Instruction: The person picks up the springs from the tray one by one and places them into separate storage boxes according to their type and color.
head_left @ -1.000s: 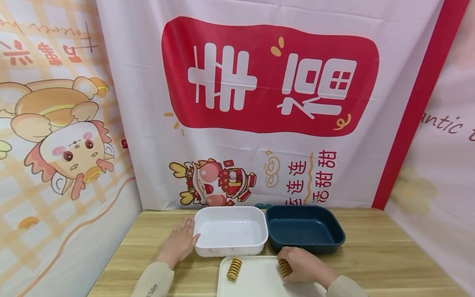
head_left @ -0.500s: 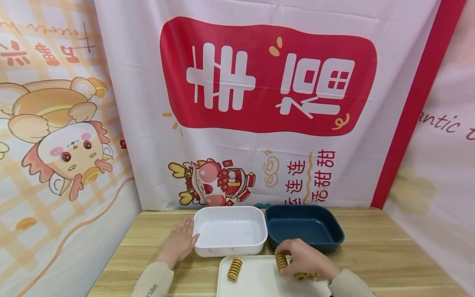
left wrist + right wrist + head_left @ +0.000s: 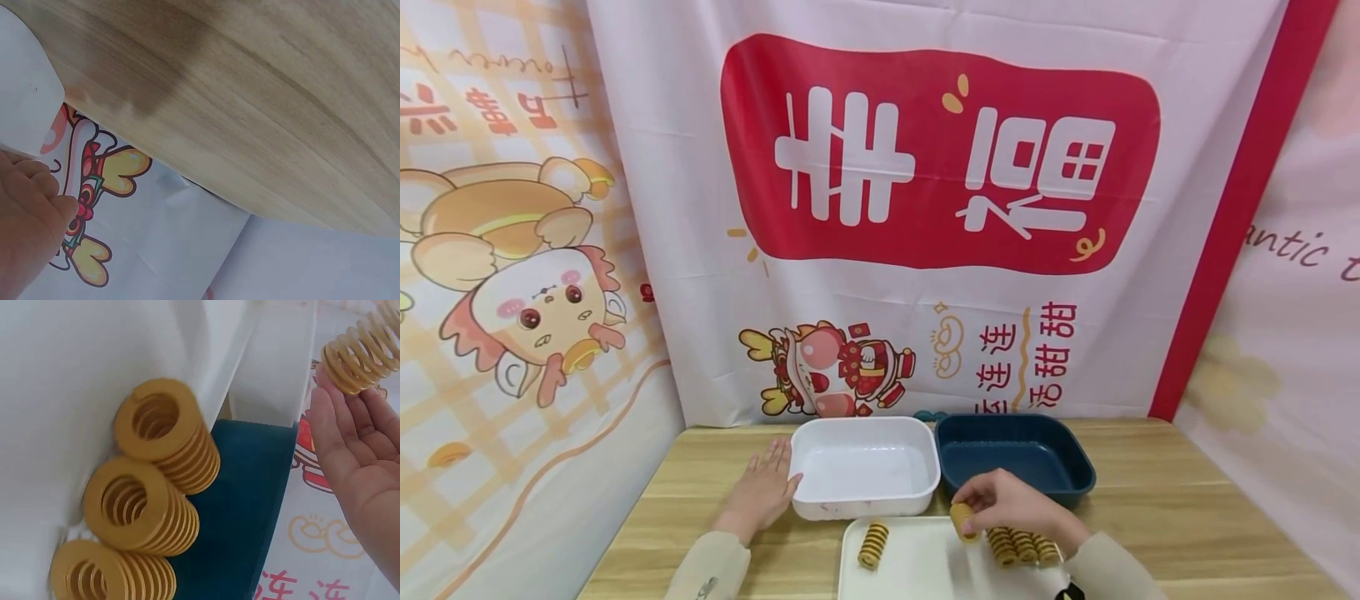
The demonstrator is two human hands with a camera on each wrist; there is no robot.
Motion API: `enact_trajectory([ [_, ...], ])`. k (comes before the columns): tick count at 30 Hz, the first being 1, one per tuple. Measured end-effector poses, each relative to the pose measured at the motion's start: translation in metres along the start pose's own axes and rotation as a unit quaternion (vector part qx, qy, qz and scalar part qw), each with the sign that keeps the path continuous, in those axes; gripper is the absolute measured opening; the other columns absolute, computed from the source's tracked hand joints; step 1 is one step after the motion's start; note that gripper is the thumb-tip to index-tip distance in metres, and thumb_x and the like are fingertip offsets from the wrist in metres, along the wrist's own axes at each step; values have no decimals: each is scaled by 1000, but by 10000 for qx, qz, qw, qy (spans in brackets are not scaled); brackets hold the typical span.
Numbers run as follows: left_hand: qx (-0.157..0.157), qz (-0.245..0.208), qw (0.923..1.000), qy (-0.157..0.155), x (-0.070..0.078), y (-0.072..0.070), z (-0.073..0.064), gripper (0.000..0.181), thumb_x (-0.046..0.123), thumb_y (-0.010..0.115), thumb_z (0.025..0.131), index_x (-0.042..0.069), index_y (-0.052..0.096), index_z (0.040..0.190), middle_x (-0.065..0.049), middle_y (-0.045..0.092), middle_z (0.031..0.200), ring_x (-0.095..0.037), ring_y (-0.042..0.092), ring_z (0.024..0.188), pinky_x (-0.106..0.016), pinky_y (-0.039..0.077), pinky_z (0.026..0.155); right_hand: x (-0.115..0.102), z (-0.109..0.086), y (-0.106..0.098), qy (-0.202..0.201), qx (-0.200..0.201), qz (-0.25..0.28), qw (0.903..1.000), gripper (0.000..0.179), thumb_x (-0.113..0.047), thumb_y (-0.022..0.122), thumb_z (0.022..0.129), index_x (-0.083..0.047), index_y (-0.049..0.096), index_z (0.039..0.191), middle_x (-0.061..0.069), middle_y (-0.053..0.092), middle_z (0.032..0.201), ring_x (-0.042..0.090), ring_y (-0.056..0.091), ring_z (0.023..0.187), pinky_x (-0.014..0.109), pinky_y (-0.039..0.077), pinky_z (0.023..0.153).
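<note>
The right hand (image 3: 1018, 510) pinches a spring (image 3: 961, 522), long axis roughly near-to-far, near and right of the white bin (image 3: 865, 507); the left hand (image 3: 763, 487), fingers straight, touches its left side.

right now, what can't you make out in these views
Head: near edge of the white tray, cut off by the bottom edge.
Head: part of the near wall of the blue bin, behind the right hand.
Left wrist: most of the white bin, cut off by the left edge.
Right wrist: far end of the held spring, cut off at the upper right.
</note>
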State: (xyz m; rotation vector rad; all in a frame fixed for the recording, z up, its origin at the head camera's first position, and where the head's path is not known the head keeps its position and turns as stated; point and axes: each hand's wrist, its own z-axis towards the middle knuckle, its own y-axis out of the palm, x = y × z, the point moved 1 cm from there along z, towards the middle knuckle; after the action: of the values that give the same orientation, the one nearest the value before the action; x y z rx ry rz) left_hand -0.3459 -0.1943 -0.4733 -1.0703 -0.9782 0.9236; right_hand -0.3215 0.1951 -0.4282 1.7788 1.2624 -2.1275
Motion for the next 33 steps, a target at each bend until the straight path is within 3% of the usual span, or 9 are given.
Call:
enact_trajectory([
  [5,1,9,10000,-19,-1,2,1,60,30,42,102,-15,30,141,-28,27,149,-41,22,139,-56,16,113,2,0,-4,380,175,559,9976,30,-20,72,84,0,69,107,8,69,93,18,61,81,28,53,72],
  [15,-11,91,9999,-54,-2,2,2,61,30,42,102,-14,29,142,-27,26,150,-41,22,139,-55,17,113,5,7,-14,728,410,930,9922,34,-30,66,89,-1,69,108,6,70,96,18,62,87,41,52,84],
  [20,15,47,10000,-29,-1,0,2,61,30,42,102,-14,30,141,-28,26,149,-41,22,139,-56,16,113,6,9,-19,820,506,1445,9848,37,-28,64,91,2,67,111,9,69,101,20,62,90,40,52,85],
  [23,3,87,10000,-48,-1,-1,2,61,30,41,102,-14,30,142,-28,26,149,-41,22,139,-55,16,113,7,10,-21,684,446,2010,9762,38,-24,61,93,7,64,115,10,68,104,19,63,92,34,53,85],
  [28,-3,135,9999,-41,-1,-1,3,61,31,41,102,-14,30,142,-27,26,150,-40,22,140,-55,17,113,12,12,-25,112,142,3062,9518,31,-10,53,97,13,60,116,12,67,106,19,65,94,34,53,88],
  [33,-37,163,9999,-36,0,-1,2,60,29,42,102,-14,29,142,-27,26,150,-40,22,140,-54,17,113,16,16,-30,-43,59,3325,9431,24,-10,51,98,3,66,111,9,68,105,18,66,95,38,51,90],
])
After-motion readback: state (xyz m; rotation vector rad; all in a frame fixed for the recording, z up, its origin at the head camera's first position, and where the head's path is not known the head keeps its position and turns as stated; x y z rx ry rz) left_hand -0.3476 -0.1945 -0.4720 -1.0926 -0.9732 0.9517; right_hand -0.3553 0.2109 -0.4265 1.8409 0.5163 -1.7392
